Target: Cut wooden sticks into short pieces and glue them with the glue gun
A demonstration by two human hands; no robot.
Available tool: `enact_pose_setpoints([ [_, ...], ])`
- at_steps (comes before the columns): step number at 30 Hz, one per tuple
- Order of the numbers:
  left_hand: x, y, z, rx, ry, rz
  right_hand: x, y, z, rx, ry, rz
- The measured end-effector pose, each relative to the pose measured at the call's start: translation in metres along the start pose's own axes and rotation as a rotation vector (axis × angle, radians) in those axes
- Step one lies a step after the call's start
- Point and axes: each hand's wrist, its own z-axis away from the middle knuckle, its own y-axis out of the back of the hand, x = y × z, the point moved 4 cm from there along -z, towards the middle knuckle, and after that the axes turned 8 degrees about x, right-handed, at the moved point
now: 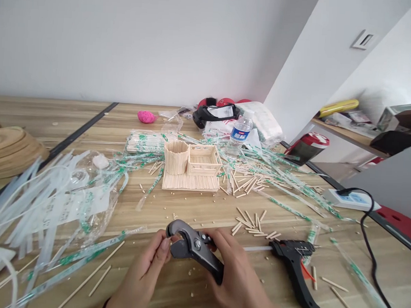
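Observation:
Low in the middle of the view, my right hand [235, 270] is wrapped round the handles of a dark grey pipe cutter [195, 247], whose hooked jaw points left. My left hand [147, 266] pinches thumb and fingers together right at that jaw; whatever lies between the fingertips is too small or hidden to make out. Beyond the hands stands a small structure of wooden sticks: a flat stick base [190, 183], a round stick cup [176, 158] on its left and a rectangular stick crate [204, 160] on its right. Short cut sticks [253, 223] lie loose beyond my right hand.
A black glue gun [297, 269] lies at right, near a power strip [349, 199] with a black cable. Clear glue sticks [48, 201] and plastic wrappers cover the left. A water bottle [240, 135], a bundle of sticks [147, 142] and a pink ball [146, 117] stand farther back.

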Motion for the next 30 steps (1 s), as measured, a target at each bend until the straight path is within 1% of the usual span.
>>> enact_pose_setpoints([
  [3,-0.011,0.001,0.006,-0.004,-0.061,-0.044,-0.003,-0.004,0.003,-0.046,-0.006,0.005],
  [5,-0.017,0.0,0.008,-0.028,-0.107,-0.091,-0.004,-0.007,0.004,-0.073,-0.012,0.001],
  [8,-0.019,0.0,0.01,-0.009,-0.17,-0.097,-0.006,-0.01,0.006,-0.098,-0.017,-0.026],
  [11,-0.016,0.0,0.01,0.016,-0.214,-0.116,-0.006,-0.011,0.007,-0.119,-0.041,-0.031],
  [16,-0.01,-0.002,0.011,-0.057,-0.285,-0.188,-0.008,-0.012,0.008,-0.163,-0.098,-0.032],
  [18,-0.007,-0.002,0.011,-0.068,-0.307,-0.235,-0.009,-0.012,0.008,-0.166,-0.112,-0.032],
  [25,0.005,-0.003,0.013,-0.012,-0.422,-0.423,-0.008,-0.013,0.01,-0.173,-0.112,-0.044],
  [30,0.013,-0.001,0.017,0.067,-0.575,-0.574,-0.01,-0.012,0.012,-0.178,-0.094,-0.101],
])
